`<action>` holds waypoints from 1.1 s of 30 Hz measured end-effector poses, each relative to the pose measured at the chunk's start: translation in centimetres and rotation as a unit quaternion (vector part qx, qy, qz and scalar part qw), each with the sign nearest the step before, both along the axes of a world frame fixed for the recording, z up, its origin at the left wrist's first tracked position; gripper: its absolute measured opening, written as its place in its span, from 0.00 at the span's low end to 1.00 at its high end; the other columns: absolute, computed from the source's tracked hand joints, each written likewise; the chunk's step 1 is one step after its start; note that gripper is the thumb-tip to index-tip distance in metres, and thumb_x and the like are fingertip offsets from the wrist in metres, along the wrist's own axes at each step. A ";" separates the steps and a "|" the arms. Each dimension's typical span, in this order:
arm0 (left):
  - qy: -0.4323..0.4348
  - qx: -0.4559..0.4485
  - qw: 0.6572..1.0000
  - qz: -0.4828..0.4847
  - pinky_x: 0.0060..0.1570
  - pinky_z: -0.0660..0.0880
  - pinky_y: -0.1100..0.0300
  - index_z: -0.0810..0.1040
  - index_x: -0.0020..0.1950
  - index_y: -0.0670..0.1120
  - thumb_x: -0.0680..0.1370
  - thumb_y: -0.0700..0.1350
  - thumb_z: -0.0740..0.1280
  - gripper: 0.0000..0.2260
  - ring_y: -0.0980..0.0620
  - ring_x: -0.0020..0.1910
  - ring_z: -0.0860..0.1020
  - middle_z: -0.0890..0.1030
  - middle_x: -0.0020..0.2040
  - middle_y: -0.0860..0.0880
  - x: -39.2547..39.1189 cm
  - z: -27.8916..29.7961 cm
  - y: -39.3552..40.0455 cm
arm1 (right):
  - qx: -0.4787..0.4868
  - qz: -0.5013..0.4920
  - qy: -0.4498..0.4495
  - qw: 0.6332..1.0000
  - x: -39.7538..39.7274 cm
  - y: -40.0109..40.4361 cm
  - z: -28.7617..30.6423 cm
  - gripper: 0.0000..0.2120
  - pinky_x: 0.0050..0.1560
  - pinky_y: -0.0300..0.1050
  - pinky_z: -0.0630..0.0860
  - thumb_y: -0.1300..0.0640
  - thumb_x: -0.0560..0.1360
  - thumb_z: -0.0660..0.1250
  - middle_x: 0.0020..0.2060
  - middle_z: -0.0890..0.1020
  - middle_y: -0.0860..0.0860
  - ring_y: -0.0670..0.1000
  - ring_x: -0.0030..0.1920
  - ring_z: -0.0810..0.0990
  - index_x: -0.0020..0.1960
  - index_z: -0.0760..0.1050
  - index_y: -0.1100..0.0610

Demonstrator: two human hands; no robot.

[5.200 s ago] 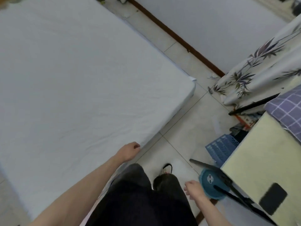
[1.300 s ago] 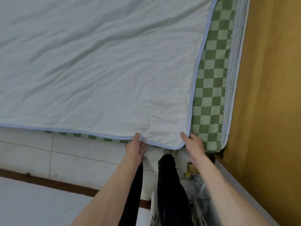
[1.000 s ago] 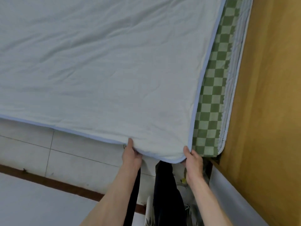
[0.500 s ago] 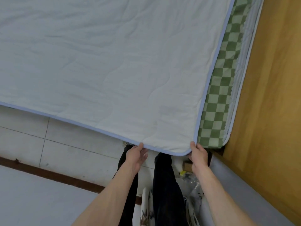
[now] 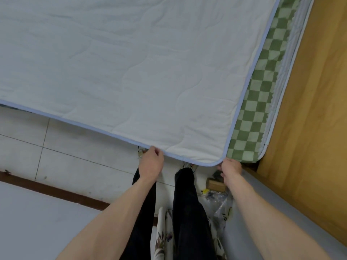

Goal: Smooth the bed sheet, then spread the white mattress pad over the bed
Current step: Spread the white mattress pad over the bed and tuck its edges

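The white quilted mattress pad (image 5: 142,68) with pale blue edging lies spread flat over the bed, filling the upper frame. A strip of green checked sheet (image 5: 262,85) shows along its right side. My left hand (image 5: 151,162) pinches the pad's near edge a little left of its rounded corner. My right hand (image 5: 230,168) grips the pad at that corner; its fingertips are hidden under the edge. The pad's near edge overhangs the bed above the floor.
A yellow-brown wooden panel (image 5: 315,102) runs along the bed's right side. White floor tiles (image 5: 56,151) and a dark skirting board (image 5: 50,190) lie to the left. Plastic wrapping and a small cardboard box (image 5: 216,184) sit by my feet, with a flowered curtain (image 5: 163,239) between my legs.
Earlier I stood at the bare bed's other side with empty hands. Over the last second both hands pulled the pad's corner toward me; its wrinkles have flattened out.
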State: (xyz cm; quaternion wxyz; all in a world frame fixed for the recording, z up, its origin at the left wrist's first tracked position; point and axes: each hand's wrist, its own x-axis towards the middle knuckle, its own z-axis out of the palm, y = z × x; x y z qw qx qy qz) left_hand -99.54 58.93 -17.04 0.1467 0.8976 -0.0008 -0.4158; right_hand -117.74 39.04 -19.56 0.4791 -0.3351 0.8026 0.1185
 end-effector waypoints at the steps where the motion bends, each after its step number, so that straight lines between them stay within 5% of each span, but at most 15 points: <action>1: -0.048 -0.024 0.998 -0.041 0.36 0.69 0.55 0.75 0.49 0.47 0.83 0.47 0.61 0.07 0.47 0.42 0.77 0.80 0.43 0.50 0.9 0.5 0.0 | -0.004 0.011 0.019 1.000 0.4 0.0 -0.2 0.14 0.46 0.50 0.76 0.61 0.83 0.57 0.55 0.83 0.58 0.59 0.52 0.82 0.60 0.79 0.61; 6: -0.243 -0.058 0.933 -0.258 0.64 0.73 0.44 0.74 0.72 0.46 0.81 0.43 0.64 0.19 0.43 0.71 0.72 0.75 0.72 0.46 7.4 -1.0 -1.2 | -0.034 0.129 0.085 0.987 1.6 0.9 -0.7 0.14 0.51 0.49 0.77 0.61 0.83 0.57 0.58 0.81 0.60 0.61 0.52 0.80 0.63 0.77 0.64; 11: -0.200 -0.040 0.906 -0.372 0.76 0.54 0.32 0.57 0.83 0.55 0.84 0.57 0.58 0.27 0.40 0.83 0.48 0.50 0.85 0.46 6.5 -3.9 -4.2 | -0.078 0.199 0.126 0.969 1.2 1.3 0.3 0.16 0.44 0.50 0.76 0.46 0.81 0.59 0.48 0.82 0.56 0.58 0.44 0.79 0.50 0.76 0.59; 13: -0.161 -0.049 0.876 -0.452 0.76 0.47 0.27 0.51 0.84 0.56 0.82 0.62 0.56 0.32 0.37 0.82 0.38 0.41 0.84 0.45 2.6 -4.5 -4.5 | -0.168 0.202 0.120 0.957 2.4 -0.1 1.4 0.14 0.51 0.54 0.77 0.46 0.80 0.61 0.53 0.80 0.56 0.58 0.50 0.78 0.55 0.73 0.57; 18: 0.051 -0.131 0.689 -0.711 0.80 0.42 0.38 0.64 0.80 0.55 0.82 0.53 0.62 0.25 0.45 0.84 0.45 0.53 0.84 0.48 -8.2 -4.5 -4.9 | -0.370 0.400 -0.036 0.838 11.8 -6.1 3.3 0.27 0.78 0.53 0.58 0.45 0.83 0.58 0.78 0.62 0.55 0.56 0.78 0.58 0.77 0.61 0.57; 20: 0.101 -0.131 0.658 -0.734 0.81 0.45 0.45 0.63 0.81 0.53 0.83 0.51 0.62 0.26 0.46 0.83 0.53 0.58 0.83 0.47 -9.3 -4.5 -4.9 | -0.397 0.511 -0.084 0.758 17.1 -9.4 2.2 0.30 0.81 0.50 0.47 0.42 0.84 0.53 0.82 0.55 0.53 0.54 0.81 0.51 0.81 0.56 0.55; 23: 0.060 -0.270 0.710 -0.647 0.78 0.60 0.48 0.71 0.77 0.47 0.82 0.47 0.63 0.22 0.44 0.76 0.67 0.71 0.76 0.44 -6.7 -4.0 -3.5 | -0.403 0.646 -0.074 0.644 21.7 -13.2 -1.5 0.32 0.81 0.57 0.43 0.39 0.84 0.48 0.82 0.50 0.53 0.56 0.82 0.46 0.83 0.51 0.53; 26: -0.116 -0.346 0.798 -0.480 0.69 0.73 0.49 0.77 0.70 0.45 0.82 0.47 0.64 0.17 0.45 0.69 0.76 0.78 0.69 0.46 0.6 -3.3 -0.2 | -0.379 0.718 -0.028 0.583 19.1 -10.7 -5.6 0.34 0.79 0.65 0.45 0.36 0.83 0.46 0.82 0.48 0.56 0.60 0.82 0.45 0.83 0.47 0.53; 29: -0.290 -0.222 0.874 -0.321 0.73 0.69 0.44 0.75 0.73 0.42 0.84 0.49 0.62 0.19 0.44 0.75 0.71 0.73 0.76 0.44 11.4 -3.7 2.6 | -0.391 0.779 -0.073 0.485 11.0 -4.0 -6.8 0.36 0.78 0.68 0.45 0.37 0.83 0.53 0.82 0.49 0.59 0.64 0.81 0.46 0.83 0.49 0.54; 33: -0.334 -0.057 0.936 -0.094 0.81 0.52 0.44 0.59 0.83 0.45 0.86 0.57 0.51 0.28 0.43 0.83 0.52 0.56 0.84 0.43 23.6 -5.0 4.2 | -0.288 0.896 -0.132 0.312 -1.1 1.7 -5.2 0.36 0.76 0.72 0.50 0.40 0.81 0.61 0.82 0.52 0.57 0.65 0.81 0.49 0.83 0.52 0.51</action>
